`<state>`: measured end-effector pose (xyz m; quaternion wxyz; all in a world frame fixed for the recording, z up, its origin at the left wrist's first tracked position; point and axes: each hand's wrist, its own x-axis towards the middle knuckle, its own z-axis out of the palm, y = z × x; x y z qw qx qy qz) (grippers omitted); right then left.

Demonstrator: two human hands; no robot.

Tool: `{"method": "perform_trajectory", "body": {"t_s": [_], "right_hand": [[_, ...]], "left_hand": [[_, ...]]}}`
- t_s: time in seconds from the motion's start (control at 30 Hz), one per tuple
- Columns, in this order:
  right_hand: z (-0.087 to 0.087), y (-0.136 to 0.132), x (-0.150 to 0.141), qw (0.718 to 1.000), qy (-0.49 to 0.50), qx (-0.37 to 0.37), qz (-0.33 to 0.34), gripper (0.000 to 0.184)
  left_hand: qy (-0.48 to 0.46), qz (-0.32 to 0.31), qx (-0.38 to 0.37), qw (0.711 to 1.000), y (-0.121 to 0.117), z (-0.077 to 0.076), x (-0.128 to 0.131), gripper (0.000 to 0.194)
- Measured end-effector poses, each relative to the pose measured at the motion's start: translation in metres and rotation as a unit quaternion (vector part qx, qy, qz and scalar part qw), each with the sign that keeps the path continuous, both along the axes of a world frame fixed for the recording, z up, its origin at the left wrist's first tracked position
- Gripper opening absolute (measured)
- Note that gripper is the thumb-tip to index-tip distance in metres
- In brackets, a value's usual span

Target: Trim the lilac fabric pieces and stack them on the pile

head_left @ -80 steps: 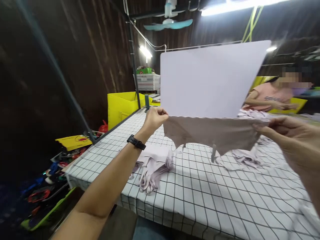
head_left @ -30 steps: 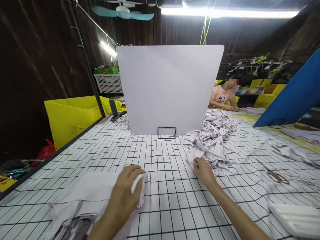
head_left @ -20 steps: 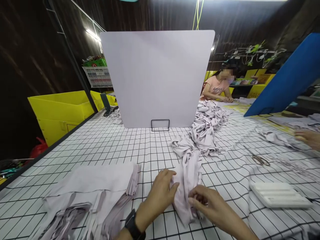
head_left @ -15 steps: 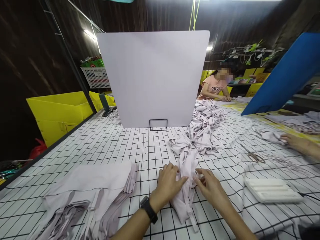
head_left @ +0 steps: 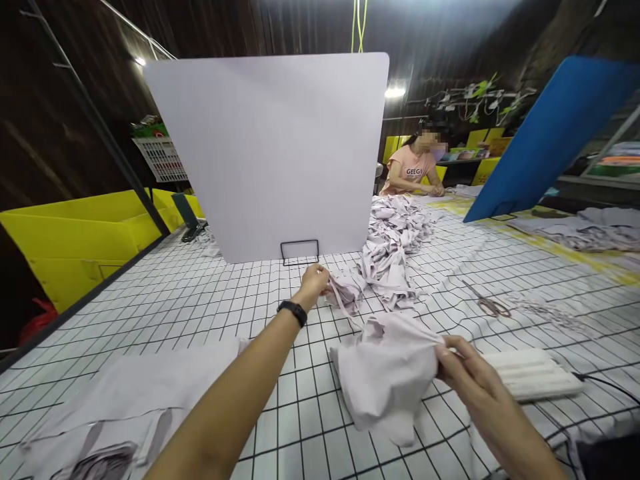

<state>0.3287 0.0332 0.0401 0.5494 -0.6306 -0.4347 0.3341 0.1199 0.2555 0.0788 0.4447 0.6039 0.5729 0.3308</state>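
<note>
My right hand [head_left: 467, 370] pinches a pale lilac fabric piece [head_left: 387, 367] by its edge and lifts it just above the checked tablecloth [head_left: 215, 300]. My left hand [head_left: 314, 281], a black band on its wrist, reaches forward and grips one end of the same fabric, close to the loose heap of lilac pieces [head_left: 390, 243]. A flat stack of smoothed lilac pieces [head_left: 120, 400] lies at the near left.
A white upright board [head_left: 270, 147] on a wire stand blocks the middle of the table. Scissors [head_left: 487, 305] and a white ribbed block [head_left: 533, 375] lie to the right. A blue board [head_left: 545, 133], yellow bins [head_left: 75, 240] and a seated person [head_left: 413, 170] are further off.
Both hands left the table surface: my right hand raised the fabric piece it was working on, and my left hand stretched forward toward the heap. The view shifted left.
</note>
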Motion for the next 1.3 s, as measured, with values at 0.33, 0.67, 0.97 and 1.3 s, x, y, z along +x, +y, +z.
{"method": "perform_trajectory", "body": {"t_s": [0.33,0.67,0.97,1.3], "right_hand": [[0.027,-0.022,-0.003,0.98,0.195,0.026,0.004,0.037],[0.023,-0.021,-0.007,0.977,0.206,-0.009,0.051,0.042],[0.076,-0.022,-0.035,0.978,0.176,0.083,0.071,0.033],[0.083,-0.009,-0.07,0.969,0.198,0.064,0.13,0.038]], "left_hand": [[-0.093,-0.021,0.153,0.984,-0.007,0.016,0.027,0.012],[-0.169,-0.368,-0.05,0.913,-0.137,-0.019,0.017,0.055],[-0.317,-0.344,-0.034,0.883,-0.158,0.053,-0.022,0.038],[-0.403,-0.193,-0.061,0.893,-0.176,0.048,-0.058,0.043]]}}
